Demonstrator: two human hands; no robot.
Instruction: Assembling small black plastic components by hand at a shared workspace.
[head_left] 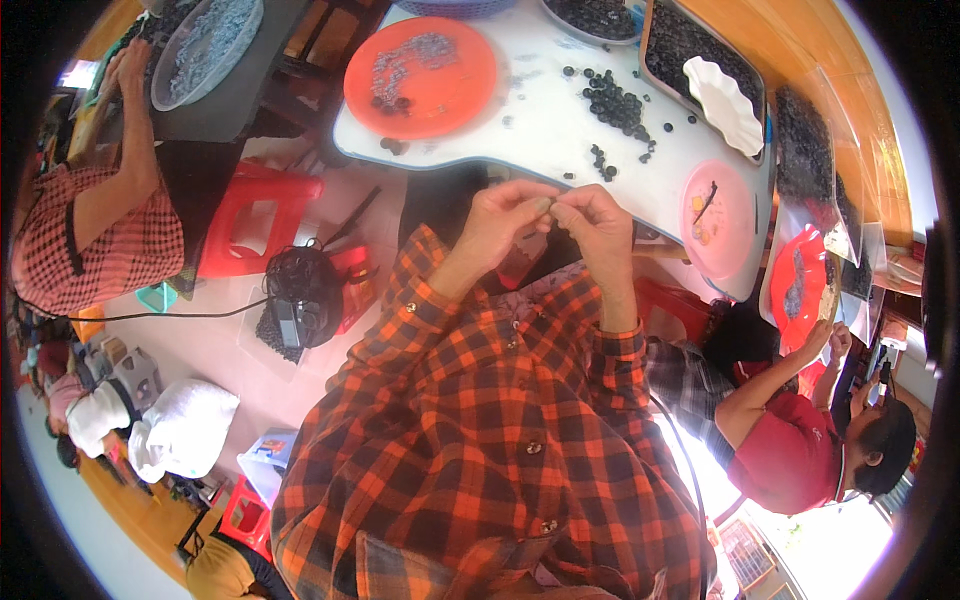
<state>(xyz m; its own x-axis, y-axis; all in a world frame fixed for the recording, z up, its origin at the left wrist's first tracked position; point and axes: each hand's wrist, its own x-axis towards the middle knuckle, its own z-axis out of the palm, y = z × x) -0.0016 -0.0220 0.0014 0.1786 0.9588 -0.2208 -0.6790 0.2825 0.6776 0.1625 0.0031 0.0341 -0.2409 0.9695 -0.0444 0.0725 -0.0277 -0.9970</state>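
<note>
My left hand (500, 222) and my right hand (598, 228) meet in front of my chest, just off the near edge of the white table (530, 125). Thumb and fingertips are pinched together on both, almost touching. Whatever they hold is too small to make out. Beyond them, small black ring-like parts (615, 108) lie loose in a heap, with a few scattered nearer the edge. To the left is a round orange plate (455, 112) bearing small silvery pieces and some black parts.
At the right are a pink plate (730, 250), a white wavy-edged dish (728, 108) and a tray of black parts (690, 40). One person (100, 215) works at the left, another (790, 455) at the right beside a red dish (785, 280). A red stool (240, 225) stands leftward.
</note>
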